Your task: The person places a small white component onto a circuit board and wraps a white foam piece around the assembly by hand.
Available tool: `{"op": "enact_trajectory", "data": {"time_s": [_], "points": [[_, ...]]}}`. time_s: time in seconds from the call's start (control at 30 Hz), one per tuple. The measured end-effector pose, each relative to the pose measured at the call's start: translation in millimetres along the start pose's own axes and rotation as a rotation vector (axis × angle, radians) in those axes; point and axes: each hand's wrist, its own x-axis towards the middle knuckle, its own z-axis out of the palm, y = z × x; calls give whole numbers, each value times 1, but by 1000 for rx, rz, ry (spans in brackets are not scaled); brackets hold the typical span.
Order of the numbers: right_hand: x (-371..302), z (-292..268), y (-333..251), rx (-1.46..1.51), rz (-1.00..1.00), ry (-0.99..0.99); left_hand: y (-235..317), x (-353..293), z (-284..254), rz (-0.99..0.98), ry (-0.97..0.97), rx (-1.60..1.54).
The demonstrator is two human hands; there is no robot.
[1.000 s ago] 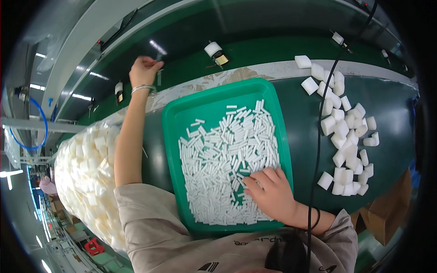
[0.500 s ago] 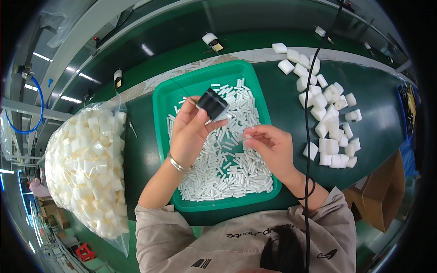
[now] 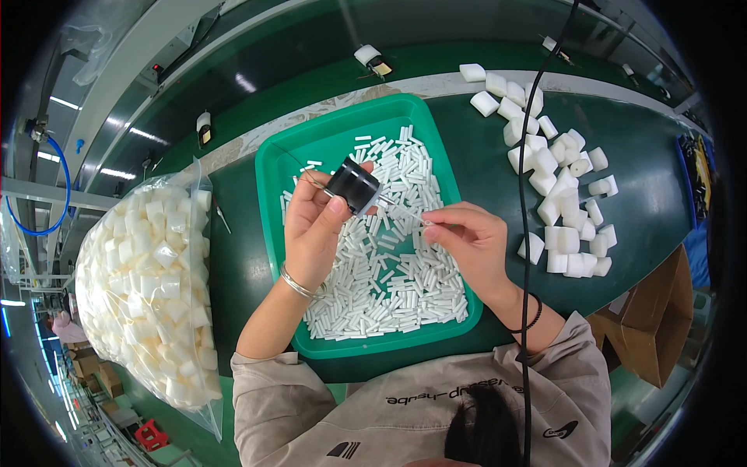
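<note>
My left hand point(image 3: 311, 229) grips a short black cylinder point(image 3: 355, 185) above the tray, with the thumb along its lower side. A thin wire trails from the cylinder's upper-left end. From its other end, which faces my right hand, a thin pale strand point(image 3: 406, 211) stretches across. My right hand point(image 3: 476, 240) pinches the far end of that strand between thumb and forefinger; a tiny whitish bit shows at the fingertips, too small to name. Below both hands, the green tray point(image 3: 269, 210) holds many small white tubes point(image 3: 366, 307) lying loose.
On the left bulges a clear plastic bag of white foam plugs point(image 3: 148, 288). More white foam plugs point(image 3: 556, 206) are scattered over the table's right side. A black cable point(image 3: 526, 311) hangs down past my right forearm. Parts with white plugs point(image 3: 369, 56) sit on the far green belt. A cardboard box point(image 3: 650, 323) stands lower right.
The black cylinder has tilted so that its end points toward my right hand. A pale strand now shows between it and my right fingertips, which have risen slightly.
</note>
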Motion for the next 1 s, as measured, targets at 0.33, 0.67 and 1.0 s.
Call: {"op": "enact_trajectory", "data": {"time_s": [0.33, 0.67, 1.0], "points": [[-1, 1, 4, -88, -11, 12, -1, -4, 3, 6, -45, 188], [-3, 4, -3, -447, -285, 15, -2, -5, 4, 100, -230, 509], [-5, 1, 0, -360, -330, 15, 9, -4, 13, 281, -247, 853]]}}
